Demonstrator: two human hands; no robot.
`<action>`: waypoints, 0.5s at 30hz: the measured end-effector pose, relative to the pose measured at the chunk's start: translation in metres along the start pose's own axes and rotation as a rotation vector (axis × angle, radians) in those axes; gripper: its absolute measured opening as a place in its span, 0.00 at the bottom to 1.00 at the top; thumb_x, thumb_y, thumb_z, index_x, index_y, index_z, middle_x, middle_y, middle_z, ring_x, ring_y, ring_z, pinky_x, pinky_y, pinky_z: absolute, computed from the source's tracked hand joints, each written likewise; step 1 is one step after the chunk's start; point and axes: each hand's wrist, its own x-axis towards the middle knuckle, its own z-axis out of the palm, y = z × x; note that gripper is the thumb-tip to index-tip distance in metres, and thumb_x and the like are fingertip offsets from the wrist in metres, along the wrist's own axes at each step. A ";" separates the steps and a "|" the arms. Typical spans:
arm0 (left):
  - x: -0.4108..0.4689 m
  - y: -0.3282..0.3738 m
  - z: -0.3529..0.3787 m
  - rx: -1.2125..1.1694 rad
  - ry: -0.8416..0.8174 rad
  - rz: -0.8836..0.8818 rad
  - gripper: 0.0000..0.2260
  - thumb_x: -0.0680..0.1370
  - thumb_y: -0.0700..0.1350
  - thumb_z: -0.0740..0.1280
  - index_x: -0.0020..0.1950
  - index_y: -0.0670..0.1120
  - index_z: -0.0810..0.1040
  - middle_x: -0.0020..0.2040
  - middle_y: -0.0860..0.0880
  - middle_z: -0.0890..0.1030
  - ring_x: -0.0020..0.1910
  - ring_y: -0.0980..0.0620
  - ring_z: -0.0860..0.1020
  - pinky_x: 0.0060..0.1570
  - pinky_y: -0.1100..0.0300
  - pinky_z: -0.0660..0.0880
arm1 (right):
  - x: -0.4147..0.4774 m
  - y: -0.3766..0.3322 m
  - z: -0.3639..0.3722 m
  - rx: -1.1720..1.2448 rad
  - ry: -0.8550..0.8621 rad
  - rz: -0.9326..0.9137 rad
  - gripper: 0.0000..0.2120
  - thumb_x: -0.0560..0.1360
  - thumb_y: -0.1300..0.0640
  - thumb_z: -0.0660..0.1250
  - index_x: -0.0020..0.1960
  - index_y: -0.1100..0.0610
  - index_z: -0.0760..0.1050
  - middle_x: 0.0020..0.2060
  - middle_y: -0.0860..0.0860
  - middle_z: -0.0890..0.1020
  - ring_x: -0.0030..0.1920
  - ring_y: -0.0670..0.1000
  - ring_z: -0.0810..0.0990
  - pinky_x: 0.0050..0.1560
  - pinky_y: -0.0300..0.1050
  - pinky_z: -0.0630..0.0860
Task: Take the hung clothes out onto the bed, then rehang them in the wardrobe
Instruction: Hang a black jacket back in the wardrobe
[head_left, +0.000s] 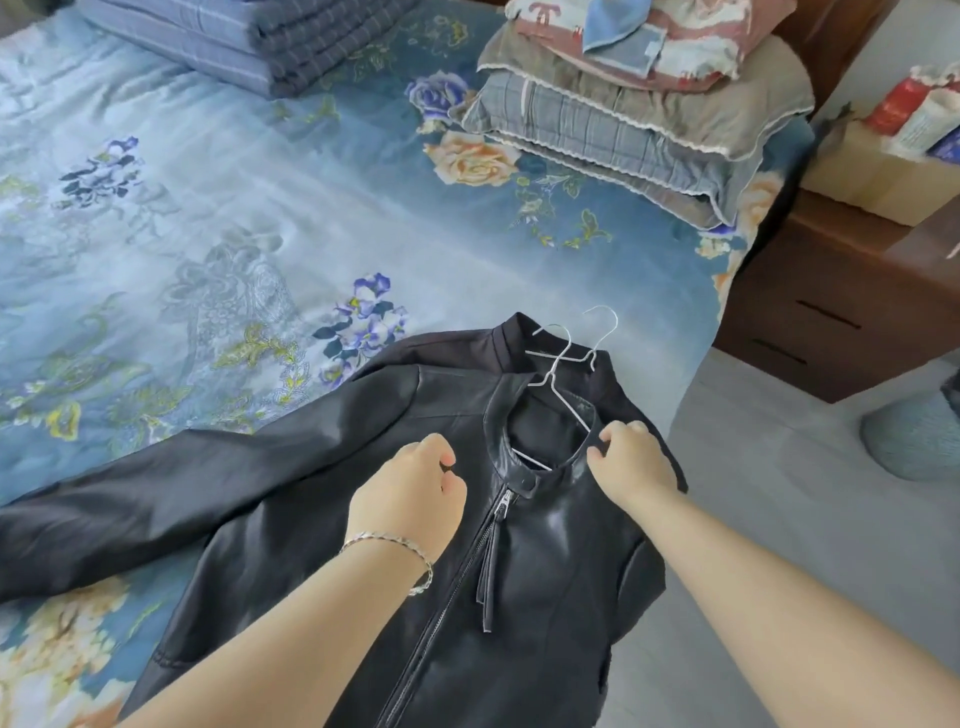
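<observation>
Sprawling across most of the view was the big bed with a blue floral-print sheet (208, 234), clearly the drop zone for the clothes, since it was flat and roomy enough to lay things out without bunching them up. On its near corner lay the glossy black leather jacket (545, 571), front up and zipped, one sleeve stretched out left across the sheet while its other side seemed to overhang the bed's edge. Under it was a matte black fabric jacket (457, 353), its collar poking out just beyond the leather one's. They were stacked rather than side by side, I'd guess to keep both within easy reach. Further up the bed, well apart from the jackets, sat a folded blue-grey checked quilt (249, 41) and a stack of pillows (623, 119).

The left hand (405, 504) hovered over the leather shoulder with fingers curled, though I honestly couldn't tell if it had any fabric. The right hand (631, 462) pinched the collar edge on the other side, which looked like squaring the jacket up on its hanger. Each jacket had a thin white wire hanger (558, 364) inside, hooks sticking out past the collars, so rehanging should be quick. The smallest detail was the metal zip pull (501, 506), sitting at the very top of the zip
</observation>
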 end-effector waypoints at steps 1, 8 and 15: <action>0.016 0.000 0.007 0.004 0.013 -0.001 0.13 0.78 0.43 0.54 0.59 0.52 0.71 0.55 0.54 0.75 0.46 0.52 0.72 0.48 0.59 0.71 | 0.020 -0.002 0.007 -0.016 0.009 0.002 0.17 0.78 0.52 0.60 0.63 0.59 0.69 0.62 0.56 0.70 0.62 0.58 0.71 0.58 0.51 0.70; 0.084 -0.008 0.030 -0.009 0.029 -0.044 0.11 0.78 0.44 0.56 0.57 0.52 0.72 0.54 0.54 0.76 0.51 0.50 0.75 0.52 0.57 0.72 | 0.093 0.000 0.051 -0.071 -0.136 0.167 0.15 0.77 0.55 0.60 0.59 0.63 0.67 0.58 0.59 0.76 0.58 0.61 0.76 0.50 0.49 0.72; 0.046 -0.037 -0.001 -0.070 0.020 -0.154 0.07 0.78 0.45 0.55 0.51 0.55 0.70 0.47 0.56 0.77 0.46 0.50 0.75 0.45 0.60 0.70 | 0.027 -0.011 0.001 -0.225 -0.053 -0.237 0.13 0.81 0.56 0.51 0.62 0.59 0.65 0.49 0.56 0.80 0.44 0.58 0.77 0.40 0.44 0.67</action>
